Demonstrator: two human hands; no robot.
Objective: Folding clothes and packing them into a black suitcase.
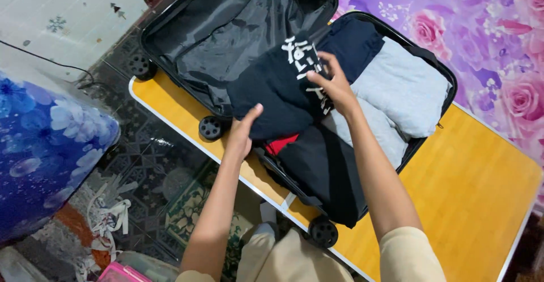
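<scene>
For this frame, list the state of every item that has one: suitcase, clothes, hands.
Suitcase: open flat on the table.
Dark printed garment: folded, held over the packed half.
Grey garments: folded, packed.
Red garment: mostly covered.
Left hand: gripping the garment's edge.
Right hand: pressing on top.

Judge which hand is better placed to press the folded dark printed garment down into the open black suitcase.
Probably the right hand: it lies flat on top of the folded dark garment, while the left hand only grips its near edge.
</scene>
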